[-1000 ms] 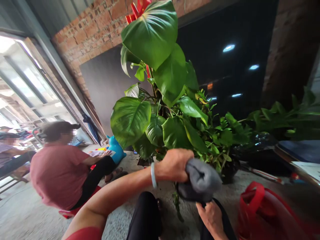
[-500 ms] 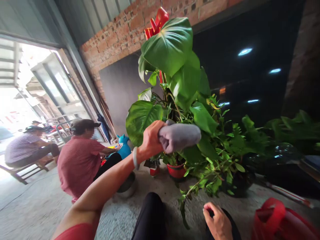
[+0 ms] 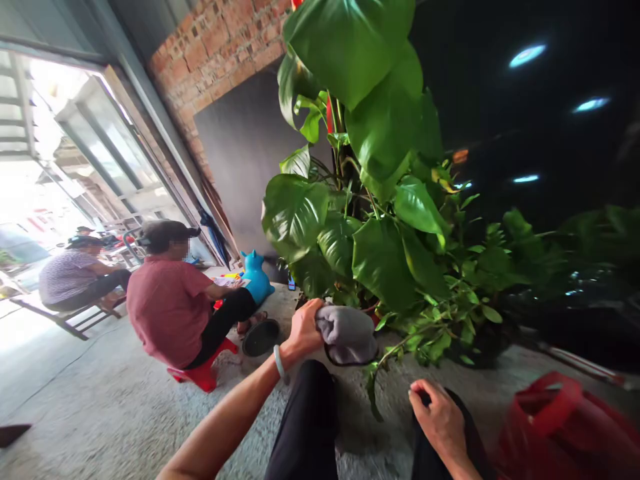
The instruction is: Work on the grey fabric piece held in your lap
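left hand point(image 3: 304, 333), fingers pinching bunched fuzzy grey cloth point(image 3: 346, 331), near glossy green leaves point(image 3: 384, 261), right hand point(image 3: 443, 419), fingers curled together, by black trousers point(image 3: 303, 427)

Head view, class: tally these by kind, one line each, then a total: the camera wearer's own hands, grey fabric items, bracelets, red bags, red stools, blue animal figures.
Left hand and right hand: 2
Grey fabric item: 1
Bracelet: 1
Red bag: 1
Red stool: 1
Blue animal figure: 1
Total: 7
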### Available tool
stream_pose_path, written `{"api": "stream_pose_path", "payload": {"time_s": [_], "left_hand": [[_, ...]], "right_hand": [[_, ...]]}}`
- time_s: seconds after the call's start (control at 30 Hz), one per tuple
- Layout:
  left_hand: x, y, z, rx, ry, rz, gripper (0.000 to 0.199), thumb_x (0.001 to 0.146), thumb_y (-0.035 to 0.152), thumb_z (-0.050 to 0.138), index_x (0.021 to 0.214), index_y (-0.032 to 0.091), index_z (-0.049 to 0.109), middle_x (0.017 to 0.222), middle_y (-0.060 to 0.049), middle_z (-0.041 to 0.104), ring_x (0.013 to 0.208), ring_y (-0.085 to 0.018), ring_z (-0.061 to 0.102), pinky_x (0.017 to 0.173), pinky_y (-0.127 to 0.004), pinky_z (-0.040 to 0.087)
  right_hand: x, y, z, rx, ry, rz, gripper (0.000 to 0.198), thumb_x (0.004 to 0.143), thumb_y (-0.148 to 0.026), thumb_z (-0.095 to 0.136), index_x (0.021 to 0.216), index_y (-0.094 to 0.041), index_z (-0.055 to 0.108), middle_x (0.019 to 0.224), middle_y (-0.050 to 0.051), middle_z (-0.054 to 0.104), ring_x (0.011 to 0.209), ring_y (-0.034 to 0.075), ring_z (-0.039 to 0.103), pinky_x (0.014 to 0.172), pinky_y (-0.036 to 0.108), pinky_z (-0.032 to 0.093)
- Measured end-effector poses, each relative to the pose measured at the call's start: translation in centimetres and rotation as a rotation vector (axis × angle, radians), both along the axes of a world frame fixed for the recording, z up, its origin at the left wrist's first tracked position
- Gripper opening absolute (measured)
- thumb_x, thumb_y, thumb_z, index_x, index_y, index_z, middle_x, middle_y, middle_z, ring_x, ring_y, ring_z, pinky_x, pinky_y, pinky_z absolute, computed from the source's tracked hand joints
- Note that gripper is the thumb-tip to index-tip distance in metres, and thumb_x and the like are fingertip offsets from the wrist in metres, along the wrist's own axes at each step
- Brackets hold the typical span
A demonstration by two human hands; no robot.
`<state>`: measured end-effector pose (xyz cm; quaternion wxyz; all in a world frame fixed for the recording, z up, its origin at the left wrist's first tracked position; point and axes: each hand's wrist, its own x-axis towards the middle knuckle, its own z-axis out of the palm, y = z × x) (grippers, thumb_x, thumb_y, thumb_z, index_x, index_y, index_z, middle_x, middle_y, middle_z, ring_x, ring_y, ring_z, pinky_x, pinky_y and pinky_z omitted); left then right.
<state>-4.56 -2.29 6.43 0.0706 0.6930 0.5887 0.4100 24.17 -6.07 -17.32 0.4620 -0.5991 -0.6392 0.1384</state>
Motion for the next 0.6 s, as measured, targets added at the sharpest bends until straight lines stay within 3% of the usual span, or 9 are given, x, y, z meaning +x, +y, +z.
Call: {"api": "stream_pose_path", "payload": {"time_s": [0.1, 0.2, 0.3, 0.43, 0.5, 0.6], "left_hand": [[0.6, 0.6, 2.7, 0.143, -0.094, -0.049, 0.023, 0.062, 0.033, 0.071, 0.075, 0.022, 0.055, 0.068, 0.002, 0.057, 0.063, -0.015, 0.052, 0.057, -0.028, 0.041], [1.3, 3.4, 5.9, 0.304, -0.106, -0.029, 0.028, 0.066, 0.040, 0.071, 0.082, 0.022, 0.056, 0.073, 0.002, 0.058, 0.066, -0.016, 0.053, 0.061, -0.029, 0.043], [2.8, 4.8, 4.5, 0.192, -0.007, -0.055, 0.024, 0.065, 0.034, 0.069, 0.078, 0.023, 0.053, 0.072, 0.000, 0.056, 0.068, -0.018, 0.056, 0.062, -0.030, 0.044], [3.9, 1.9, 0.2, -0.092, 0.103, -0.266, 0.021, 0.060, 0.027, 0.067, 0.070, 0.024, 0.049, 0.071, -0.002, 0.060, 0.065, -0.019, 0.057, 0.060, -0.033, 0.046], [3.5, 0.2, 0.5, -0.085, 0.074, -0.362, 0.017, 0.063, 0.030, 0.067, 0.072, 0.024, 0.053, 0.073, -0.003, 0.063, 0.065, -0.019, 0.058, 0.060, -0.033, 0.046], [2.5, 0.1, 3.3, 0.087, 0.025, -0.287, 0.023, 0.066, 0.035, 0.069, 0.082, 0.023, 0.059, 0.075, -0.003, 0.064, 0.067, -0.020, 0.060, 0.062, -0.034, 0.048]], "right_hand": [[-0.1, 0.1, 0.0, -0.017, -0.033, -0.014, 0.024, 0.082, -0.042, 0.052, 0.072, -0.028, 0.068, 0.075, 0.005, 0.076, 0.071, 0.025, 0.071, 0.072, 0.037, 0.052], [-0.5, 0.3, 0.1, -0.037, -0.040, -0.033, 0.026, 0.082, -0.043, 0.051, 0.072, -0.028, 0.069, 0.076, 0.005, 0.077, 0.072, 0.025, 0.071, 0.072, 0.037, 0.051], [-0.8, 0.2, 0.1, -0.040, -0.036, -0.027, 0.025, 0.083, -0.042, 0.051, 0.072, -0.027, 0.068, 0.077, 0.006, 0.077, 0.072, 0.025, 0.071, 0.072, 0.036, 0.052], [-0.3, 0.1, -0.1, -0.019, -0.034, -0.010, 0.023, 0.083, -0.041, 0.053, 0.073, -0.027, 0.068, 0.077, 0.007, 0.077, 0.072, 0.025, 0.071, 0.073, 0.036, 0.052], [0.0, 0.1, -0.2, -0.021, -0.041, -0.020, 0.023, 0.083, -0.041, 0.053, 0.073, -0.027, 0.069, 0.077, 0.007, 0.077, 0.073, 0.025, 0.071, 0.073, 0.036, 0.052], [0.2, 0.2, 0.0, -0.041, -0.062, -0.039, 0.025, 0.083, -0.042, 0.052, 0.073, -0.027, 0.069, 0.078, 0.007, 0.077, 0.073, 0.025, 0.071, 0.072, 0.036, 0.052]]}}
